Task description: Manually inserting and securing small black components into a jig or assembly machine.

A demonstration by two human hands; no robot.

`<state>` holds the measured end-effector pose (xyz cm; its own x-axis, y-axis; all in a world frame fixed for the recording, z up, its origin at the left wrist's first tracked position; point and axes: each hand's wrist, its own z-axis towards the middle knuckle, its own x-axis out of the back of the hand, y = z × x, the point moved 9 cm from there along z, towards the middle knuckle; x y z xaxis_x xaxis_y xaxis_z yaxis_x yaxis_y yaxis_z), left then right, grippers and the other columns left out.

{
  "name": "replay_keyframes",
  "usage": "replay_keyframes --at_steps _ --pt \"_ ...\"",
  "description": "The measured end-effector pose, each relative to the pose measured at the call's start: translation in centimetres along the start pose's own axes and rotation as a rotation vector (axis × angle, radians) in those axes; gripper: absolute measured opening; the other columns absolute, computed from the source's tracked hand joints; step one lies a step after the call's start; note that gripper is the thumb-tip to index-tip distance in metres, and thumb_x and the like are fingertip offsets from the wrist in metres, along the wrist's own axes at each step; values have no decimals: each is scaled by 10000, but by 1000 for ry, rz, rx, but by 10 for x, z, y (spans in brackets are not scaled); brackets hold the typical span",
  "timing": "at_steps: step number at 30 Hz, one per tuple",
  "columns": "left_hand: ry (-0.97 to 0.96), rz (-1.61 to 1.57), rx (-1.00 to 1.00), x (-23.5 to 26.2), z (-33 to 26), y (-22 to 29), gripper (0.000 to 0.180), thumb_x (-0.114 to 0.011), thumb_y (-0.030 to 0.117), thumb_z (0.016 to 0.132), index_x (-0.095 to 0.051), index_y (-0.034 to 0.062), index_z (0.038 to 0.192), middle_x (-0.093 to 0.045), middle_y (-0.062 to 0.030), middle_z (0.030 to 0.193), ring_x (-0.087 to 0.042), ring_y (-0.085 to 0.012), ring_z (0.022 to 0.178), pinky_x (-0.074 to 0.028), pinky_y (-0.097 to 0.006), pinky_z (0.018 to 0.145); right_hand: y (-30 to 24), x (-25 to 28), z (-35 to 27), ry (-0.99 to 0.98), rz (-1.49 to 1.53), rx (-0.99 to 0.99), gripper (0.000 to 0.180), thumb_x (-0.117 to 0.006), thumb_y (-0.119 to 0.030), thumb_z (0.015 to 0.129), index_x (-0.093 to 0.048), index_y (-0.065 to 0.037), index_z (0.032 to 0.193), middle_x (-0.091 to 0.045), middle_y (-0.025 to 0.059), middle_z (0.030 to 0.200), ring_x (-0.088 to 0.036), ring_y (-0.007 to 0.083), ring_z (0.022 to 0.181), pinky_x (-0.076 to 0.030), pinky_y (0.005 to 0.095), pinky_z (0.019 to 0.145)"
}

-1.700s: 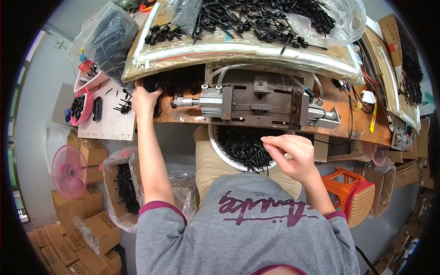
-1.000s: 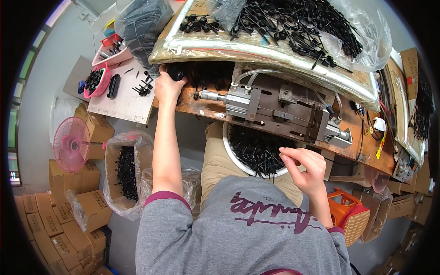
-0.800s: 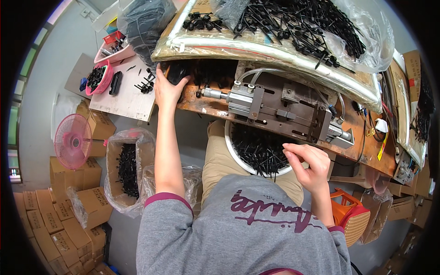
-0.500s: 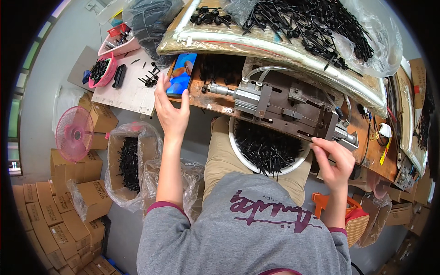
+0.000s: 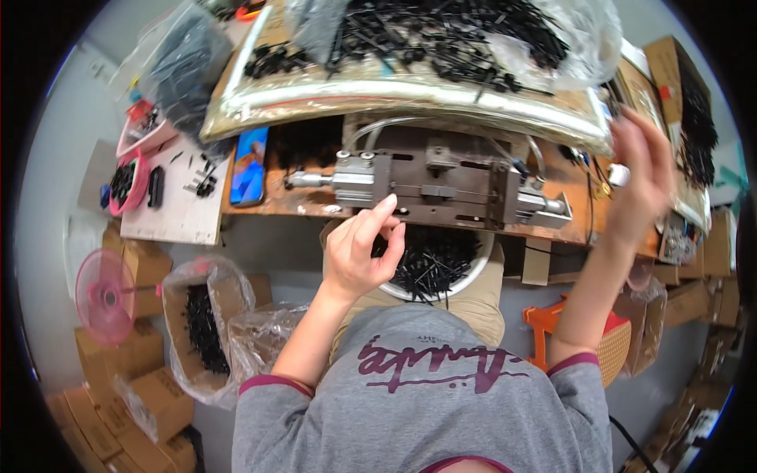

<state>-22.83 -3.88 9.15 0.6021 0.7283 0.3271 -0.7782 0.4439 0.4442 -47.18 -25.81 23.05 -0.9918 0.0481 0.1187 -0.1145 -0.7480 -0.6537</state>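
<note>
My left hand [image 5: 355, 256] is at the front edge of the metal fixture [image 5: 465, 214], with its index finger and thumb apart and nothing visible between them. Two silver air cylinders, the left one [image 5: 352, 185] and the right one [image 5: 542, 206], face each other across the fixture. A thin rod [image 5: 473, 192] runs along its middle. Raised at the right, my right hand [image 5: 643, 162] is smeared by motion beside the end of the raised shelf; whether it holds anything cannot be made out. Below the fixture, a white tub [image 5: 471, 282] full of thin black parts [image 5: 430, 268] sits between my legs.
A plastic-wrapped shelf [image 5: 410, 102] with a heap of black stemmed parts [image 5: 441, 39] overhangs the bench. A phone [image 5: 250, 165] lies left of the fixture. Further left are a pink basket [image 5: 136, 185], a bag-lined box [image 5: 177, 315] and a pink fan [image 5: 105, 296]. An orange stool [image 5: 544, 319] stands right.
My left hand has gone from beside the phone to the fixture's front edge. My right hand has risen from the fixture's right end to the far right. The view has shifted.
</note>
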Motion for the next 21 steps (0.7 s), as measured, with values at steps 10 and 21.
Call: replay_keyframes --at_steps 10,21 --pt "-128 -2 44 2 -19 11 662 -696 -135 795 -414 -40 1386 -665 -120 759 -662 -194 620 -566 -286 605 56 -181 17 -815 -747 424 586 -701 -29 770 -577 -178 1323 -661 68 1177 -607 263 1150 -506 397 967" --pt "-149 -29 36 -4 -19 20 648 -692 -139 791 -428 -36 1373 -673 -113 758 -661 -183 614 -551 -283 582 86 -224 25 -1011 -675 193 488 -740 -129 700 -686 -129 1185 -734 114 1070 -688 302 1048 -555 436 894"
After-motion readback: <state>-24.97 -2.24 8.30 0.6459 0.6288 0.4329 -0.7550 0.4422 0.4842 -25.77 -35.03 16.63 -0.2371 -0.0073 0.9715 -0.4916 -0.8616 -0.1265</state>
